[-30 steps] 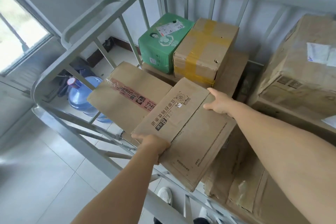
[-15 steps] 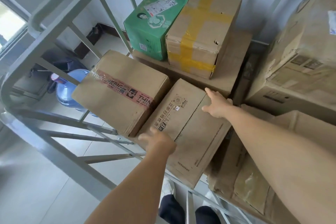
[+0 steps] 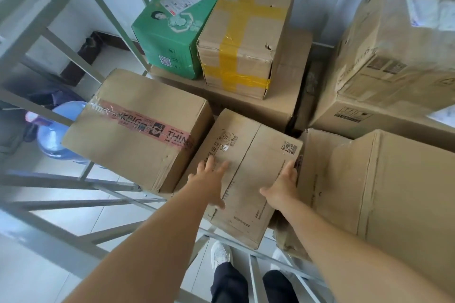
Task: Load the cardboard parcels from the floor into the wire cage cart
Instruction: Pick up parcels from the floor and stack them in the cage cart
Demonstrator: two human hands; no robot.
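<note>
A flat brown parcel (image 3: 248,155) with printed marks and a QR code lies inside the grey wire cage cart (image 3: 73,202), wedged between a box with pink tape (image 3: 138,130) and a large plain carton (image 3: 384,192). My left hand (image 3: 209,179) lies flat on the parcel's top with fingers spread. At the parcel's right edge my right hand (image 3: 283,187) has its fingers straight, pressed into the gap beside the large carton.
Behind stand a green box (image 3: 172,29) and a yellow-taped box (image 3: 246,37) on a wide carton (image 3: 283,103). A tall stack of cartons (image 3: 394,56) fills the right. A blue water bottle (image 3: 54,135) lies outside the cage on the tiled floor. My shoes show below.
The parcel has come down from a tilt to lie flat in the cage. My left hand let go of its near corner; both hands slid onto its top and right edge.
</note>
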